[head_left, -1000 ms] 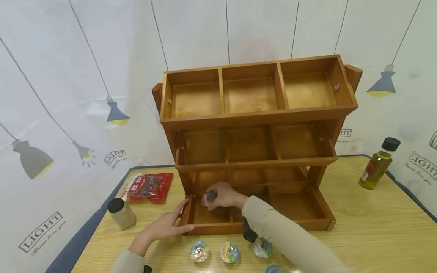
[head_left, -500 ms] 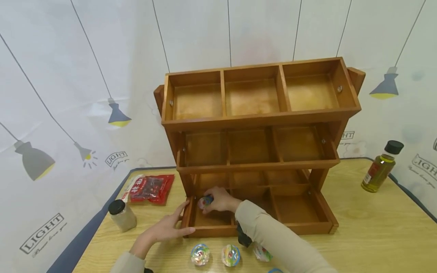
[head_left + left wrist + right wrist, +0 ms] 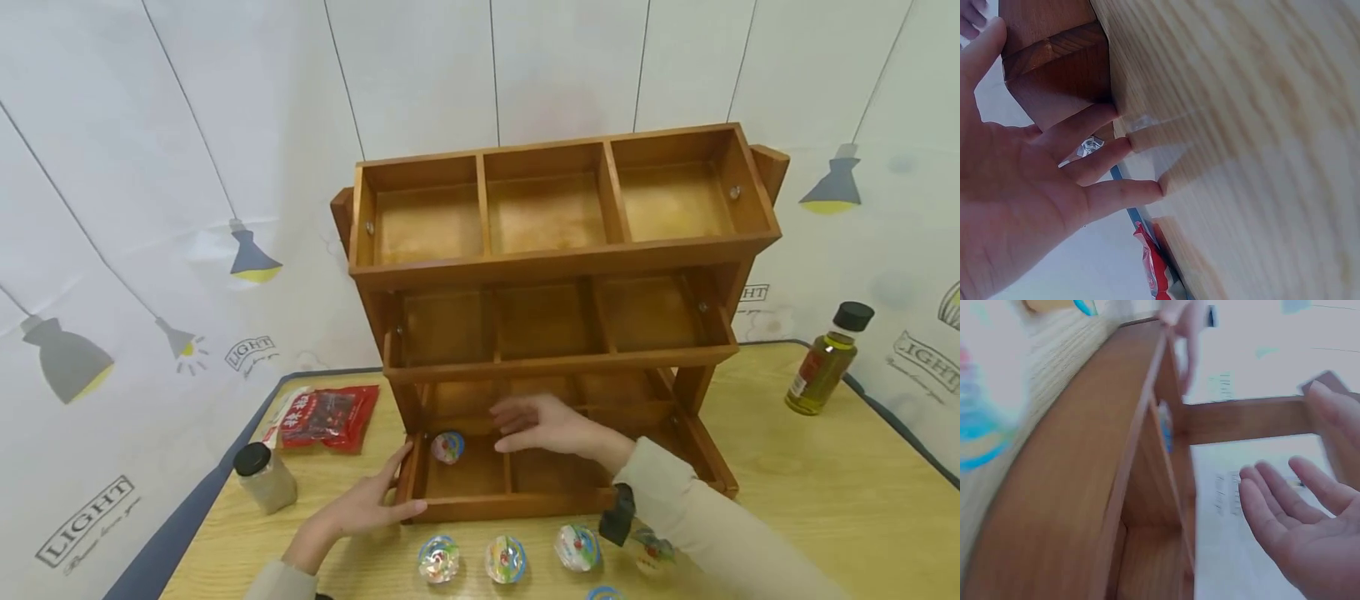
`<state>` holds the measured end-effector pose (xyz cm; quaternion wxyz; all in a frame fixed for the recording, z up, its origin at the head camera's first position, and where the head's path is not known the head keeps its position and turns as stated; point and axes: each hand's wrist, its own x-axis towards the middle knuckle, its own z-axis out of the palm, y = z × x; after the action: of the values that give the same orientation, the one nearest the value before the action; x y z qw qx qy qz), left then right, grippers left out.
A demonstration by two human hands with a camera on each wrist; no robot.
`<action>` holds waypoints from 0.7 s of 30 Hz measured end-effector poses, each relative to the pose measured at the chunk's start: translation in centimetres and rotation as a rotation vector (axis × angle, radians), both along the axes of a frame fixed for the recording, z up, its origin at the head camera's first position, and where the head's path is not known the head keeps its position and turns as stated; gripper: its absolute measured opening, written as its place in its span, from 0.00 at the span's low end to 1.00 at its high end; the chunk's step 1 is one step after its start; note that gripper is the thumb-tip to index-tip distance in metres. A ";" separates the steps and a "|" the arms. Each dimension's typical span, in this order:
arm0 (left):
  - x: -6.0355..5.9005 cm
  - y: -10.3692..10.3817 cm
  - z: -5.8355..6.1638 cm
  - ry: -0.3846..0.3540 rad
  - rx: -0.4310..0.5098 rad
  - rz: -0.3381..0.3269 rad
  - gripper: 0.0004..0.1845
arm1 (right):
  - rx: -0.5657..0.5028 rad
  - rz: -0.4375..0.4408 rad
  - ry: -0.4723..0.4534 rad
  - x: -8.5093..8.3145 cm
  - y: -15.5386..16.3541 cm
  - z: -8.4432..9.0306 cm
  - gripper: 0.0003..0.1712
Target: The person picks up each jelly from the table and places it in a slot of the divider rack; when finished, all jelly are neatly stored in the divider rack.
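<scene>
A small round cup with a blue-rimmed, colourful lid [image 3: 447, 447] sits in the left compartment of the bottom tier of a three-tier wooden rack [image 3: 558, 260]. My right hand [image 3: 551, 429] hovers over the bottom tier's middle compartment, its fingers loosely bent and holding nothing. At the bottom tier's left front corner rests my left hand [image 3: 367, 504], fingers spread, thumb at the front edge. In the left wrist view, the fingertips of the left hand [image 3: 1054, 169] reach down by the wooden side. Similar cups [image 3: 506, 559] stand in a row in front of the rack.
Left of the rack lie a red packet [image 3: 327, 417] and a jar with a black lid [image 3: 266, 477]. An oil bottle [image 3: 830, 358] stands at the right on the wooden table [image 3: 795, 492]. The two upper tiers, each with three compartments, overhang the bottom one.
My right hand has let go of the cup in the left compartment and moved right, away from it. The left hand stays at the rack's corner.
</scene>
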<state>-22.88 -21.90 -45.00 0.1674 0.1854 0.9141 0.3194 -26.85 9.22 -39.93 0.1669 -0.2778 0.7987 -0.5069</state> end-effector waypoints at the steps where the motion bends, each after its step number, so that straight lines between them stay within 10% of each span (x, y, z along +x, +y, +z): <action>1: 0.0 0.0 0.0 0.007 -0.003 0.001 0.48 | -0.032 0.011 0.000 0.6 1.2 0.3 0.32; 13: 0.1 -0.1 0.1 0.031 -0.012 0.038 0.47 | -0.106 0.282 0.184 7.8 14.1 -3.8 0.28; 21: 0.2 0.0 -0.2 0.022 0.000 0.027 0.47 | -0.106 0.262 0.010 9.5 16.6 -6.9 0.31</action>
<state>-22.67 -21.89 -45.21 0.1532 0.1767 0.9182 0.3197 -17.33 25.78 -46.86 0.2128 -0.3905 0.7285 -0.5211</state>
